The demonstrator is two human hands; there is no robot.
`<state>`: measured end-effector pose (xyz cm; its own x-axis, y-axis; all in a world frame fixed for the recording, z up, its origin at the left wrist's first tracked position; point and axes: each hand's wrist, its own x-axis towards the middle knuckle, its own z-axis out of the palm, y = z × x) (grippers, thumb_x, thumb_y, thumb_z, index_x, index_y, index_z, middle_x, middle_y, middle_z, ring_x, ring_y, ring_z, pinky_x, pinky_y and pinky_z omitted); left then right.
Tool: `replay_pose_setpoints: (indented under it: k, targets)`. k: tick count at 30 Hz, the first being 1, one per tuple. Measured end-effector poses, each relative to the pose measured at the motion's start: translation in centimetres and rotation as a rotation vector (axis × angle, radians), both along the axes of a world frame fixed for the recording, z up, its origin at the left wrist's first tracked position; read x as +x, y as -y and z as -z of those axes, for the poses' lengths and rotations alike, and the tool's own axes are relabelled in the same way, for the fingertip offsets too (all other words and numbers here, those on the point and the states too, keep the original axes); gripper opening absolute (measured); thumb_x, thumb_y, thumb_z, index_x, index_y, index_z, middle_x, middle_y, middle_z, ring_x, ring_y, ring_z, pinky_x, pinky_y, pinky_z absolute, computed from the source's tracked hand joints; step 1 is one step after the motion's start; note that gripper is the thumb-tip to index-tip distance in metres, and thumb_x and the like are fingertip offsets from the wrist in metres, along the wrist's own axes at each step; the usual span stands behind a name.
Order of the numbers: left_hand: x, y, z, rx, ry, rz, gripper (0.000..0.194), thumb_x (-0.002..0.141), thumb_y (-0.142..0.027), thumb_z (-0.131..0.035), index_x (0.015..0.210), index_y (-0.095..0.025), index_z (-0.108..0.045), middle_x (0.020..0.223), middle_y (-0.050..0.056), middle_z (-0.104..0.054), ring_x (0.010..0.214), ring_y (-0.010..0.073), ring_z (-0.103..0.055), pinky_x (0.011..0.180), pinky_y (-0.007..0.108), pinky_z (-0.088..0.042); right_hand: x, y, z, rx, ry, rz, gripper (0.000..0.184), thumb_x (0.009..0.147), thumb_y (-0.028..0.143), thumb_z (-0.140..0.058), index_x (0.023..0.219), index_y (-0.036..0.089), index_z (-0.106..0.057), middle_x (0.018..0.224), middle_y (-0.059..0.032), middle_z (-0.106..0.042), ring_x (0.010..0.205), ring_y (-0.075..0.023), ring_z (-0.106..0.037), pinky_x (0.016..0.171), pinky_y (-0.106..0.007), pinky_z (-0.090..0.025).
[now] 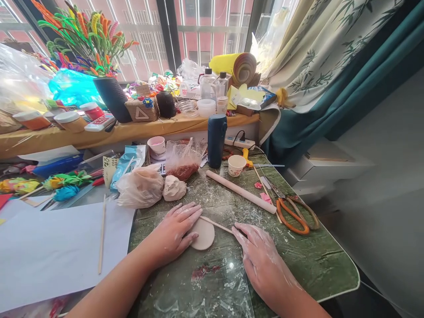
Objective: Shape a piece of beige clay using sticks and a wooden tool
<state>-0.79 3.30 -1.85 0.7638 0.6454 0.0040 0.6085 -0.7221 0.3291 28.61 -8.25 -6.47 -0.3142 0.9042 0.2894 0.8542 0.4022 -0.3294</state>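
A flat round disc of pale clay (203, 235) lies on the green, powder-streaked table. My left hand (175, 229) rests over its left side, fingers stretched out and covering part of it. A thin pale stick (217, 224) runs from near my left fingertips, across the disc's upper edge, to my right hand (260, 254). The fingers of my right hand are closed on the stick's right end, and whitish residue coats both hands. Just beyond the left hand sit a lump of clay (174, 188) and a plastic bag of clay (141, 185).
A pale rolling pin (240, 191) lies beyond my hands, with orange-handled scissors (293, 216) to its right. Behind stand a dark blue bottle (217, 141) and a paper cup (236, 165). White paper (62, 251) with a wooden stick (102, 234) covers the left side.
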Motion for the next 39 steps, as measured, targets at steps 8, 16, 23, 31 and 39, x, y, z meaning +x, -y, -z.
replay_pose_setpoints:
  k: [8,16,23,31,39]
  targets:
    - [-0.4,0.1,-0.1,-0.009,-0.01,0.013,0.057,0.104,-0.032,-0.05,0.159,-0.029,-0.035,0.163,0.006,-0.04,0.151,0.0318,-0.034,0.122,0.057,-0.029,-0.3,0.5,-1.2,0.009,-0.001,-0.035,0.064,0.083,0.003,-0.045,0.145,0.019,-0.054,0.144,-0.0104,-0.061,0.131,-0.0298,-0.054,0.109,-0.051,-0.046]
    - [-0.7,0.1,-0.6,-0.001,0.023,0.017,0.053,0.102,-0.027,-0.054,0.154,-0.03,-0.044,0.158,0.005,-0.048,0.148,0.0309,-0.04,0.121,0.055,-0.032,-0.1,1.1,-1.3,0.0,0.055,-0.125,0.071,0.083,0.003,-0.045,0.152,0.018,-0.045,0.152,-0.007,-0.055,0.138,-0.0286,-0.051,0.114,-0.053,-0.042]
    - [-0.7,0.1,-0.7,0.069,0.053,0.037,0.049,0.101,-0.03,-0.056,0.15,-0.03,-0.05,0.151,0.007,-0.057,0.143,0.0307,-0.047,0.121,0.055,-0.031,-0.1,1.7,-1.4,0.009,0.084,-0.169,0.08,0.08,0.002,-0.045,0.158,0.019,-0.037,0.156,-0.0072,-0.049,0.141,-0.0292,-0.049,0.114,-0.056,-0.043]
    - [-0.7,0.2,-1.2,0.073,0.099,0.041,0.044,0.099,-0.027,-0.057,0.143,-0.032,-0.057,0.142,0.005,-0.065,0.136,0.0274,-0.056,0.12,0.05,-0.034,-0.1,2.1,-2.1,0.041,0.045,-0.227,0.076,0.082,0.005,-0.047,0.157,0.018,-0.039,0.156,-0.0091,-0.048,0.141,-0.0283,-0.05,0.116,-0.051,-0.044]
    - [-0.5,0.2,-2.1,0.092,0.095,0.064,0.03,0.1,-0.029,-0.055,0.129,-0.03,-0.064,0.131,0.003,-0.072,0.123,0.0242,-0.064,0.12,0.05,-0.031,-0.4,2.5,-2.1,0.106,0.03,-0.241,0.055,0.089,0.01,-0.05,0.144,0.014,-0.056,0.15,-0.0123,-0.055,0.139,-0.0289,-0.053,0.109,-0.047,-0.052]
